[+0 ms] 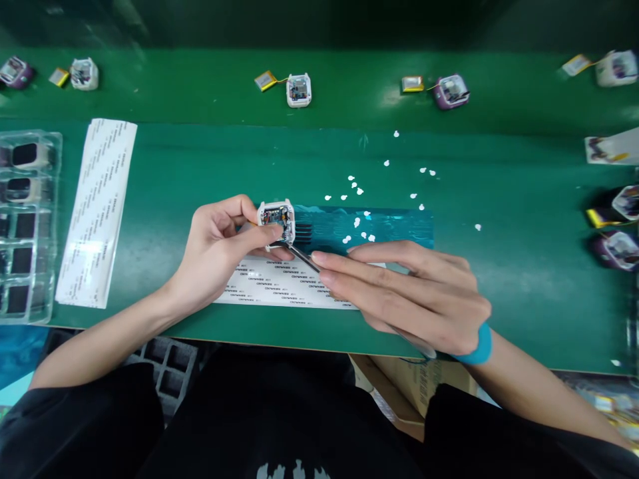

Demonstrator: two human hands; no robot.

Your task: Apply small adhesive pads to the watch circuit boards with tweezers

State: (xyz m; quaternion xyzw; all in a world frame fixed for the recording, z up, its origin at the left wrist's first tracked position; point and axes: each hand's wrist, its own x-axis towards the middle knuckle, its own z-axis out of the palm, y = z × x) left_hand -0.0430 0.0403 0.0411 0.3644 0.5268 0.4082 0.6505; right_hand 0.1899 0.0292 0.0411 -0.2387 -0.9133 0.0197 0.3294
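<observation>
A white device housing [289,214] with a bare circuit board inside is pinched in my left hand [219,246], the thumb pressed on the board. My right hand [414,286], with a blue band at the wrist, is closed around metal tweezers [304,258]. The tweezers' tip touches or nearly touches the lower edge of the housing. Under the hands lie a blue film strip [384,227] and a white printed sheet [294,286]. Small white stickers [359,191] are scattered to the right of the housing.
Along the back green strip sit housings with yellow batteries, among them a white one [299,90] and a purple one [451,92]. A clear tray [57,166] and white printed strips [97,213] lie at left. More housings [619,251] are at right. An open cardboard box [389,392] is below the table edge.
</observation>
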